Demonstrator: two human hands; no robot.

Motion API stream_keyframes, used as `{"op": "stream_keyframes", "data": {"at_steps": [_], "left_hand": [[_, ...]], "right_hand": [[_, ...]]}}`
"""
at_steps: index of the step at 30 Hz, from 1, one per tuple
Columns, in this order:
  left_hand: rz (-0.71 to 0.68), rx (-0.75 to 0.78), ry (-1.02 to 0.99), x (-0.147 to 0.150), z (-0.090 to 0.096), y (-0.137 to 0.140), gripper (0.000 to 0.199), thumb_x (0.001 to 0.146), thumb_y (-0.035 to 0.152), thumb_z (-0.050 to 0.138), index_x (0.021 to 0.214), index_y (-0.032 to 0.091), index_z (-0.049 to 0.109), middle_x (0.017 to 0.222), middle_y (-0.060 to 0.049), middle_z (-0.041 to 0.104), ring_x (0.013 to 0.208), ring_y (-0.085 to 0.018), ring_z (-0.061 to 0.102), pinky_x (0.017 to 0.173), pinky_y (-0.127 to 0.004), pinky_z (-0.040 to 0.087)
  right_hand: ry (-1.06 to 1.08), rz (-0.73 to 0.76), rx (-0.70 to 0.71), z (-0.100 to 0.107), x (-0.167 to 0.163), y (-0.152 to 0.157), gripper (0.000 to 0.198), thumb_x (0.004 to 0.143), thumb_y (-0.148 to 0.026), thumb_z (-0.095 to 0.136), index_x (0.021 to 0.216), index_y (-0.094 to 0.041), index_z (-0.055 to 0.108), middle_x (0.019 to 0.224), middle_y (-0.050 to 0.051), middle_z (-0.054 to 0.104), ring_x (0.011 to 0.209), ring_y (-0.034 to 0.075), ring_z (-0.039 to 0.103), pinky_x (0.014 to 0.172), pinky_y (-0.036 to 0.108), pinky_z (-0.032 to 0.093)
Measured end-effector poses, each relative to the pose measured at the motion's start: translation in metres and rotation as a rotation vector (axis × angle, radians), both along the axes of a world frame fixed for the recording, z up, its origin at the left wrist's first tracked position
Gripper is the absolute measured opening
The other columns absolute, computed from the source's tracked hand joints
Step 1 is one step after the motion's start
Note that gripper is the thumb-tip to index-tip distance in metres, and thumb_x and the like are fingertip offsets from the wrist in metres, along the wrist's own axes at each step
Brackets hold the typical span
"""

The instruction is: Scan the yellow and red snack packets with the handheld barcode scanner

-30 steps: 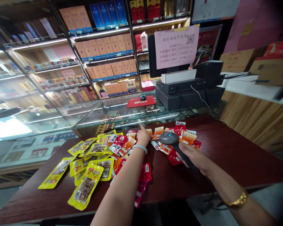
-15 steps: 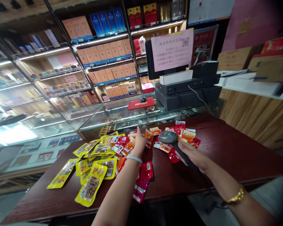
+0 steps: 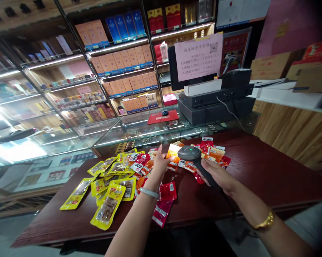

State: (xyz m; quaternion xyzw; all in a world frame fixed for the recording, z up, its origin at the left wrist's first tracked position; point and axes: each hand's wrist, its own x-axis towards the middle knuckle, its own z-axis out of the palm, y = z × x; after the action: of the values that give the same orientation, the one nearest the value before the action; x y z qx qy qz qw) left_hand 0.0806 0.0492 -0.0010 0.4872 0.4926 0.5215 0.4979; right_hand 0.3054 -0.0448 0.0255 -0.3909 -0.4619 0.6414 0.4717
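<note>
Left hand (image 3: 159,165) has lifted an orange packet (image 3: 172,150); right hand (image 3: 217,175) grips scanner (image 3: 189,153); bare table (image 3: 257,178) rightward.

— What am I working over?

— From my feed, a dark red-brown wooden table (image 3: 257,178). Yellow snack packets (image 3: 107,185) lie spread across its left part, overlapping each other.

— And the middle?

— I see red packets (image 3: 165,200) near the front edge, one hanging over it. Farther back, a mixed heap of orange and red packets (image 3: 214,153) rests on the wood.
</note>
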Motion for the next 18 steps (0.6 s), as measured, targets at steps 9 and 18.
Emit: {"op": "stream_keyframes", "data": {"at_steps": [9,18], "left_hand": [[-0.113,-0.092,0.032,0.029,0.017,0.003,0.105,0.073,0.020,0.080,0.157,0.017,0.018,0.106,-0.011,0.071,0.086,-0.017,0.068,0.078,-0.030,0.053],[-0.228,0.003,1.413,-0.053,0.018,-0.090,0.056,0.056,0.045,0.089,0.105,0.025,0.068,0.120,-0.013,0.063,0.124,-0.036,0.048,0.104,-0.044,0.036]], "right_hand": [[-0.051,-0.045,-0.042,-0.009,0.004,-0.016,0.053,0.081,-0.071,0.061,0.073,-0.020,0.053,0.057,-0.004,0.050,0.044,0.009,0.040,0.041,0.021,0.029],[-0.131,0.025,-0.123,-0.033,0.003,-0.035,0.051,0.078,-0.074,0.063,0.080,-0.023,0.059,0.062,-0.002,0.052,0.049,0.012,0.043,0.043,0.023,0.031]]}}
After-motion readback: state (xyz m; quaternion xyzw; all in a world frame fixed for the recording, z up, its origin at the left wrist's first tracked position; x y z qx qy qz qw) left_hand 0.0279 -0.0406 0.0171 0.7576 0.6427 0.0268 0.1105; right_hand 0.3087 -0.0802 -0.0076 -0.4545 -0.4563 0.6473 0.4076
